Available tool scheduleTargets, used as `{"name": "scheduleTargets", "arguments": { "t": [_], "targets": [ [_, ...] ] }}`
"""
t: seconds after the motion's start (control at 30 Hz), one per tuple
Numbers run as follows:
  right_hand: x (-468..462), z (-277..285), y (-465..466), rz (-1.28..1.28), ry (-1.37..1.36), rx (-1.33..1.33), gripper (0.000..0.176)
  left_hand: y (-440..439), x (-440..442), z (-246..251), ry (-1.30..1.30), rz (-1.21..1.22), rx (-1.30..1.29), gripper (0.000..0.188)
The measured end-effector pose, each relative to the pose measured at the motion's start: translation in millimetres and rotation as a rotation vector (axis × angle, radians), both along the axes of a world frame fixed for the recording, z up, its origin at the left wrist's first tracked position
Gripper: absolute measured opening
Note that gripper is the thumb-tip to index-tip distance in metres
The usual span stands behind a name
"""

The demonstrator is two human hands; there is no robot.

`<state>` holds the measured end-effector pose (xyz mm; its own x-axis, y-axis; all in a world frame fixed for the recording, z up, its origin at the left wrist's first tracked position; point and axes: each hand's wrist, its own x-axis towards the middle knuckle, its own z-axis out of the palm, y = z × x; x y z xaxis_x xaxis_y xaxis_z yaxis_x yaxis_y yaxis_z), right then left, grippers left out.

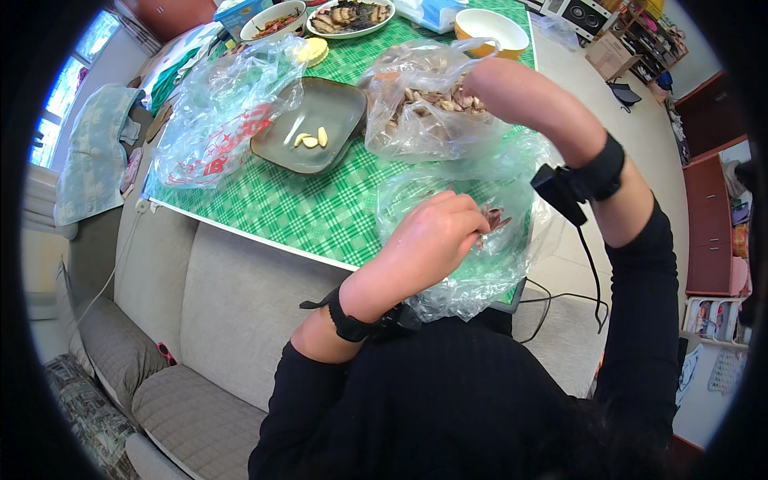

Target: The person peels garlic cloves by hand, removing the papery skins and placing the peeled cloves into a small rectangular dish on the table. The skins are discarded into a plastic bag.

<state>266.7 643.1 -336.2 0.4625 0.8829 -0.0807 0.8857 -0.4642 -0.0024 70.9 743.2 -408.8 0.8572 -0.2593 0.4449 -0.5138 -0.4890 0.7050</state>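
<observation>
My left hand (447,228) hovers over or in a clear plastic bag (462,282) holding purplish garlic skins (494,219); its fingers are bent together, and whether they pinch anything is hidden. My right hand (487,75) reaches to another clear plastic bag (414,135) full of garlic cloves (444,101); its fingers are hidden. Left of that bag, a grey-green square dish (306,114) holds several peeled garlic cloves (322,137).
A crumpled plastic bag with red print (210,120) lies left of the dish. Along the far side stand a white and yellow bowl (492,30), an oval plate of sliced meat (351,17), a bowl of food (273,21) and a tissue pack (429,12). A sofa (240,288) borders the table.
</observation>
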Motion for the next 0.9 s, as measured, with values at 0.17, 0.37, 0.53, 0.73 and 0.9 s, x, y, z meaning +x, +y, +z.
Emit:
{"name": "scheduleTargets", "arguments": {
  "t": [0.17,0.37,0.53,0.73,0.9],
  "targets": [
    [13.5,-49.3,8.3,-0.180,0.024,0.220,0.014,-2.7,-4.9,6.7,-0.046,-0.002,0.029,0.007],
    [12.0,-48.2,7.2,-0.211,0.141,0.375,0.013,1.1,-9.2,14.4,0.013,0.035,0.058,0.009],
    [-11.0,-17.8,-36.0,-0.292,0.645,0.763,0.010,-2.8,-9.5,18.0,0.039,0.096,-0.099,0.010],
    [-80.2,-14.3,-80.5,-0.252,1.416,1.083,0.019,1.5,-7.4,25.8,0.104,0.196,-0.265,0.012],
    [-121.2,-27.6,-83.4,-0.308,1.419,1.126,0.016,-4.9,-6.2,30.6,0.027,0.198,-0.339,0.022]
  ]
}}
